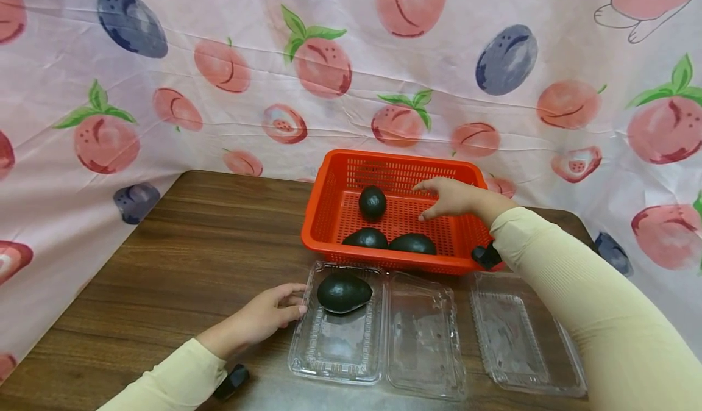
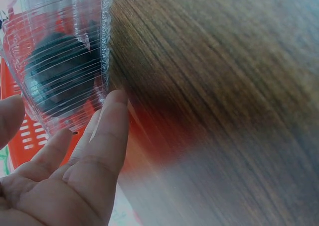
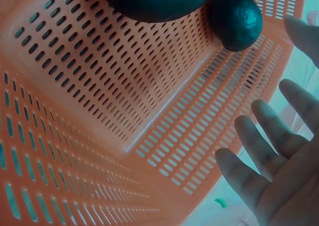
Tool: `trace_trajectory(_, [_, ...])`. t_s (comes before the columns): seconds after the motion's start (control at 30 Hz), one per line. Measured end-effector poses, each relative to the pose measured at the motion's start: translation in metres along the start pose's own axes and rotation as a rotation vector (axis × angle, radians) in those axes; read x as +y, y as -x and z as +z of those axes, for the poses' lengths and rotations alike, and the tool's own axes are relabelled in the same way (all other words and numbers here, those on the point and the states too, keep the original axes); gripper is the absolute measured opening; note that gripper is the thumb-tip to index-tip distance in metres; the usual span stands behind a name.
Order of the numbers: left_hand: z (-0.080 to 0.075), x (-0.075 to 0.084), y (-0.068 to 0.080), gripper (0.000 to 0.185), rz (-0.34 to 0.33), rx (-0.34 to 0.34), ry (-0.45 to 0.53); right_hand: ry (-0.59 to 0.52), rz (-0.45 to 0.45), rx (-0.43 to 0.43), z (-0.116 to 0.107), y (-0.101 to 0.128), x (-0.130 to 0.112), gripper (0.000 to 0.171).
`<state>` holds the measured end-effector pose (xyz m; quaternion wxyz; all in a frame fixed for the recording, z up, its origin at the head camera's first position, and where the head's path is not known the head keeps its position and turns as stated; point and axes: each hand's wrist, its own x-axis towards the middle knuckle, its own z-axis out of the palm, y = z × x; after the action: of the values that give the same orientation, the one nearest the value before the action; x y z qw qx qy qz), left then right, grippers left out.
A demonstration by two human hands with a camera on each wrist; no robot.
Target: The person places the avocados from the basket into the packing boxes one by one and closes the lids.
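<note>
One dark green avocado (image 1: 344, 292) lies in the upper part of a clear plastic clamshell box (image 1: 340, 353) in the head view. At that box's left edge is my left hand (image 1: 263, 314), fingers extended; in the left wrist view its fingertips are close to the ribbed wall, with the avocado showing through. My right hand (image 1: 452, 197) hovers over the red plastic basket (image 1: 329, 216), fingers spread and holding nothing. Inside the basket are three avocados: one upright at the back (image 1: 372, 203) and two along the front wall (image 1: 412, 243).
The box's clear lid (image 1: 422, 338) lies flat to its right. Another clear clamshell box (image 1: 515, 338) rests farther right, partly under the right sleeve. Everything stands on a brown wooden table (image 1: 219, 240), with a fruit-print cloth (image 1: 340, 118) hanging behind.
</note>
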<state>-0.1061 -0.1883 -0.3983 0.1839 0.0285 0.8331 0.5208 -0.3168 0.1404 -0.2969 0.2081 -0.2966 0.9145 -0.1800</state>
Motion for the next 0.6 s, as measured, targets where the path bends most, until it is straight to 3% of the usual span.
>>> trace_trajectory(0.37, [-0.0004, -0.0014, -0.0008, 0.048, 0.017, -0.010, 0.002, -0.051, 0.048, -0.111, 0.0033, -0.0051, 0.0072, 0.069])
trace_trajectory(0.6, [-0.0010, 0.0002, -0.0006, 0.049, 0.003, -0.017, -0.007, -0.003, 0.040, -0.157, 0.0036, -0.0087, 0.0095, 0.072])
